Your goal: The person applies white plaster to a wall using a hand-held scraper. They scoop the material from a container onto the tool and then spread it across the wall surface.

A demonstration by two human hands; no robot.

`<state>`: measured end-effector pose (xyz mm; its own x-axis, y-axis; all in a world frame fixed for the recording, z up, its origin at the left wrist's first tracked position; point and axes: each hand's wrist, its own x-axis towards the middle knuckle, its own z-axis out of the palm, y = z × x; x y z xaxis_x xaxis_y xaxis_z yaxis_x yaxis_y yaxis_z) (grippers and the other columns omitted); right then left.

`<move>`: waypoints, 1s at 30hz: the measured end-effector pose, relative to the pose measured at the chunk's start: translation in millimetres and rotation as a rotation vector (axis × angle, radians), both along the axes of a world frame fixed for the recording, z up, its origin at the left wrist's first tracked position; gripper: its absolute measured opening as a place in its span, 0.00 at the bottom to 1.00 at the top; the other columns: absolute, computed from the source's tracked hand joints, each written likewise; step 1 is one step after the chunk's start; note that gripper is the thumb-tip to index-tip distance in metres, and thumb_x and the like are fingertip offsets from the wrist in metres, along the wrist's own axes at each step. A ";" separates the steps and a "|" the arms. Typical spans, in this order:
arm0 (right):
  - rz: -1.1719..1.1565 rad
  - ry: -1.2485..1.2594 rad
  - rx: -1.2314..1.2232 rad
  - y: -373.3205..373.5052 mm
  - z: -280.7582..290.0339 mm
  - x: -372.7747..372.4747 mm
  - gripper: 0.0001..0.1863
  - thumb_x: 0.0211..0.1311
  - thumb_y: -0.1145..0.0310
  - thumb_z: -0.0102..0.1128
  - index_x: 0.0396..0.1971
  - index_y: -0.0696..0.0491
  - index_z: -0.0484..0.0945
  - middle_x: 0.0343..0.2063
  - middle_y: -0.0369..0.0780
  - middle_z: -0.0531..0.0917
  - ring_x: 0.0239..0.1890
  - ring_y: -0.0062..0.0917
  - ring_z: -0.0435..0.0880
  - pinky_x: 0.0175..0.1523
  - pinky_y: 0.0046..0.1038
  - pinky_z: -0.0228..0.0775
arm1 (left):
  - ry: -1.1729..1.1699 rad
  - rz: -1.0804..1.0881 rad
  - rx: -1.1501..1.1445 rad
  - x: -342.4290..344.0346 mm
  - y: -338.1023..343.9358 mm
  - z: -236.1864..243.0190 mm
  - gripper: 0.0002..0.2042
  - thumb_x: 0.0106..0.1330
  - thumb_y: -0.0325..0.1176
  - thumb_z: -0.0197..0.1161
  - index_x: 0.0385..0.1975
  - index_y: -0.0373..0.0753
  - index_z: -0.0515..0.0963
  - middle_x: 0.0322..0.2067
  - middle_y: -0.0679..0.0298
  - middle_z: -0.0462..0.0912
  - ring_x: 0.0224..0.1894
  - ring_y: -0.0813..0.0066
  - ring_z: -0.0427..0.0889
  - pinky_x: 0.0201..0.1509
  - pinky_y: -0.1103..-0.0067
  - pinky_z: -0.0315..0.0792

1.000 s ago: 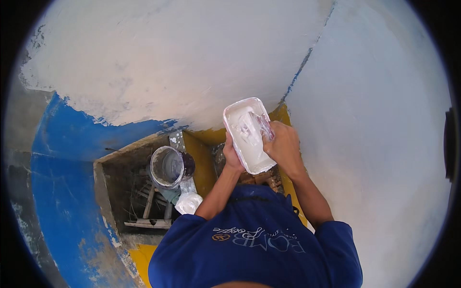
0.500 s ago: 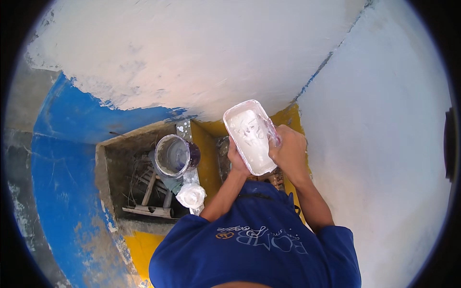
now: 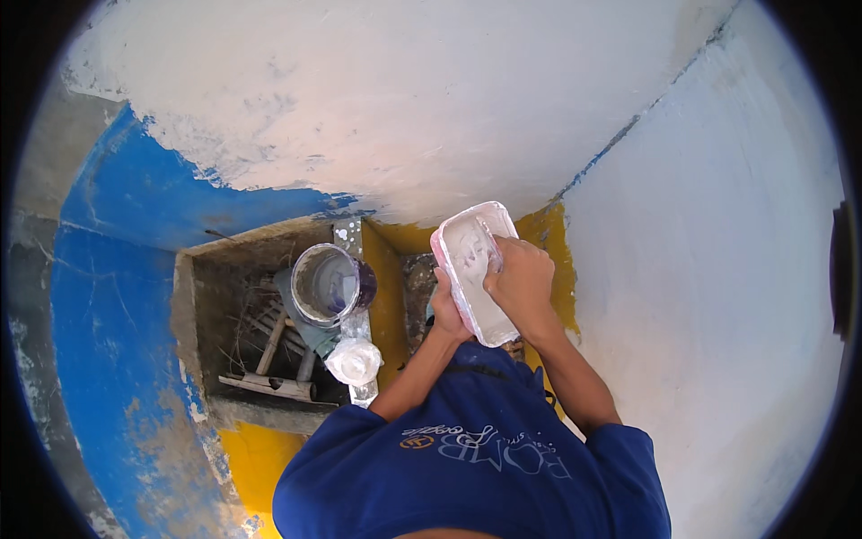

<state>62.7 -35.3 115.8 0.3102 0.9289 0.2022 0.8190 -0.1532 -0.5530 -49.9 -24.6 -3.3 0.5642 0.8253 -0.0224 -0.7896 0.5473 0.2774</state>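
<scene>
Left grip (image 3: 452,311) clamped on tray (image 3: 441,249) | right grip (image 3: 523,277) clamped on tool (image 3: 494,257), mostly hidden

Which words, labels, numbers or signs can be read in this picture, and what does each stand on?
Blue shirt: large pale lettering, upside down in this view; wording not reproduced here.
Same shirt: smaller lettering, too small to read surely.
Same shirt: round orange emblem, its detail too small to make out.
White-smeared tray, dark bucket: no readable text.
</scene>
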 end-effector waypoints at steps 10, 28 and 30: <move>0.208 0.038 -0.195 -10.9 23.2 -14.4 0.17 0.45 0.74 0.58 0.39 0.56 0.84 0.31 0.45 0.84 0.37 0.40 0.84 0.39 0.42 0.75 | -0.007 -0.013 0.003 -21.3 1.5 -4.5 0.31 0.73 0.56 0.42 0.64 0.38 0.67 0.59 0.55 0.75 0.61 0.59 0.73 0.69 0.63 0.64; 0.121 0.098 -0.080 -4.9 3.8 -18.4 0.08 0.48 0.73 0.61 0.24 0.64 0.79 0.22 0.56 0.79 0.28 0.55 0.79 0.36 0.47 0.71 | 0.079 0.105 -0.025 -16.0 7.3 1.6 0.29 0.76 0.53 0.36 0.70 0.40 0.58 0.64 0.56 0.68 0.64 0.59 0.70 0.69 0.62 0.63; 0.091 0.138 -0.035 -4.3 4.5 -14.7 0.08 0.48 0.73 0.60 0.25 0.64 0.79 0.22 0.57 0.80 0.28 0.55 0.80 0.37 0.48 0.72 | 0.086 0.101 -0.005 -17.1 9.5 2.4 0.31 0.75 0.56 0.37 0.69 0.40 0.59 0.65 0.56 0.68 0.64 0.58 0.70 0.70 0.61 0.63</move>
<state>48.0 -39.6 120.3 0.2473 0.9601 0.1307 0.7467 -0.1029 -0.6572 -67.0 -15.1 -0.9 0.4743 0.8775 -0.0712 -0.8139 0.4679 0.3445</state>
